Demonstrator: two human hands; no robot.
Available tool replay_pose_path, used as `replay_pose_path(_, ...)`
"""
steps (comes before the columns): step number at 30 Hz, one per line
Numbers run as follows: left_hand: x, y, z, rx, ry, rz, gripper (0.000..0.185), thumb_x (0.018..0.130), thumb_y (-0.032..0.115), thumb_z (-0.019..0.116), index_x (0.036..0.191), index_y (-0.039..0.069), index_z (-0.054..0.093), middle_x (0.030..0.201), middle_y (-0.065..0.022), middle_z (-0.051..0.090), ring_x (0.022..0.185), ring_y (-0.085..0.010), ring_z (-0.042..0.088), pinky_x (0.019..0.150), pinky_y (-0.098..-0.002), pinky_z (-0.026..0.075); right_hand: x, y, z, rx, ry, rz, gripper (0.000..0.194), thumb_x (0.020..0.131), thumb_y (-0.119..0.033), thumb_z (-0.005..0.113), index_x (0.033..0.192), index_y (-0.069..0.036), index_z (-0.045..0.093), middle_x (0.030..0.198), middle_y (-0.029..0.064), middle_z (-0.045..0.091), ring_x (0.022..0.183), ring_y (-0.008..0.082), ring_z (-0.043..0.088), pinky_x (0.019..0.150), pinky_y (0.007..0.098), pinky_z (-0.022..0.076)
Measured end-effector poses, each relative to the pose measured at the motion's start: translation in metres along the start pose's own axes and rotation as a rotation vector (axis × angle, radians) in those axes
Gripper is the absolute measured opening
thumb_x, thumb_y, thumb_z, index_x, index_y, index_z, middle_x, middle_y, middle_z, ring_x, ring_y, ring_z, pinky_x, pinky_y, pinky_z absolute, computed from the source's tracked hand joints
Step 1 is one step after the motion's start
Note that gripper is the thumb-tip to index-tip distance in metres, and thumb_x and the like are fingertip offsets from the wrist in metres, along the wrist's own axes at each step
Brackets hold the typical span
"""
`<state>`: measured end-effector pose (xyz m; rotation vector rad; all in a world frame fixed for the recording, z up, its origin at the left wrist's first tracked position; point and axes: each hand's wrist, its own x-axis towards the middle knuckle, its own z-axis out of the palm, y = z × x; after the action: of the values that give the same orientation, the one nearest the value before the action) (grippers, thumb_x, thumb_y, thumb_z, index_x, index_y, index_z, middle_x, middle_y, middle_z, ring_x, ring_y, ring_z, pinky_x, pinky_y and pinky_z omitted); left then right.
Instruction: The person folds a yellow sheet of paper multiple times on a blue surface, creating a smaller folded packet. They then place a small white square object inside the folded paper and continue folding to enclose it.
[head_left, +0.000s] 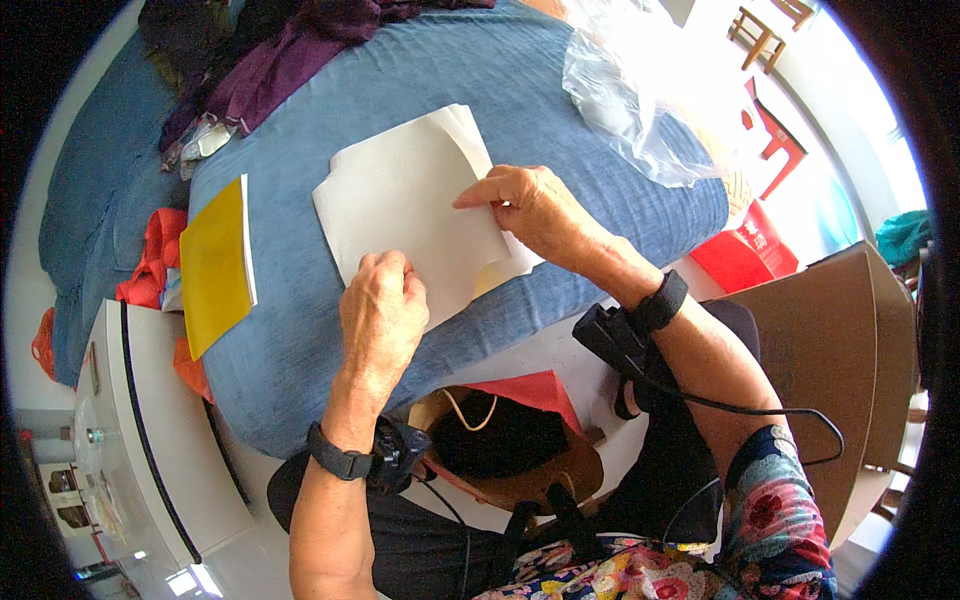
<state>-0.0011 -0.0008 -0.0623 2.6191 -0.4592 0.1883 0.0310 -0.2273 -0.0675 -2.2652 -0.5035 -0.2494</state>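
A loose stack of white paper sheets (412, 195) lies on a blue cloth-covered surface before me, its corners uneven. My left hand (385, 311) has its fingers curled at the near edge of the top sheet. Over the right side of the stack is my right hand (529, 202), index finger stretched across the paper and thumb bent near it; whether it pinches a sheet is unclear. To the left lies a yellow-covered booklet (217, 270) with white pages at its edge. Each wrist wears a black strap with a device and a cable.
Clear plastic bags (622, 112) lie at the far right of the blue cloth (300, 375), purple fabric (292, 67) at the far left. Below, between my legs, stands an open paper bag (585, 465) with a cord handle. A cardboard box (817, 360) is at right, a white cabinet (172, 442) at left.
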Motion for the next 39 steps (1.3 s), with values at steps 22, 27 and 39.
replay_pose_path(22,-0.022,-0.040,-0.030,-0.176,0.148,0.213,0.035,0.067,-0.006,0.079,0.100,0.000,0.068,0.110,-0.0108,0.064,0.106,-0.0298,0.060,0.093,-0.0387,0.050,-0.043,0.000,-0.012,0.367,0.145,0.180,0.036,0.081,0.012,0.055,0.108,-0.003,0.074,0.096,0.0129,0.069,0.083,0.0218,0.068,0.074,0.0332,0.0557)
replay_pose_path(27,-0.021,-0.059,-0.025,-0.415,0.098,0.024,0.023,0.073,-0.009,0.075,0.093,0.003,0.074,0.101,-0.0069,0.070,0.093,-0.0206,0.063,0.077,-0.0307,0.053,-0.050,-0.007,-0.012,0.308,0.166,0.186,0.043,0.080,0.016,0.056,0.109,-0.009,0.076,0.106,0.0106,0.064,0.096,0.0221,0.064,0.084,0.0315,0.0534)
replay_pose_path(39,-0.023,-0.079,-0.009,-0.631,0.128,-0.091,0.014,0.080,-0.005,0.073,0.092,0.003,0.075,0.093,-0.0041,0.066,0.076,-0.0106,0.059,0.064,-0.0252,0.047,-0.050,-0.003,-0.005,0.007,0.200,0.076,0.020,0.081,-0.010,0.076,0.100,-0.015,0.078,0.125,0.0094,0.059,0.112,0.0286,0.053,0.096,0.0391,0.0487)
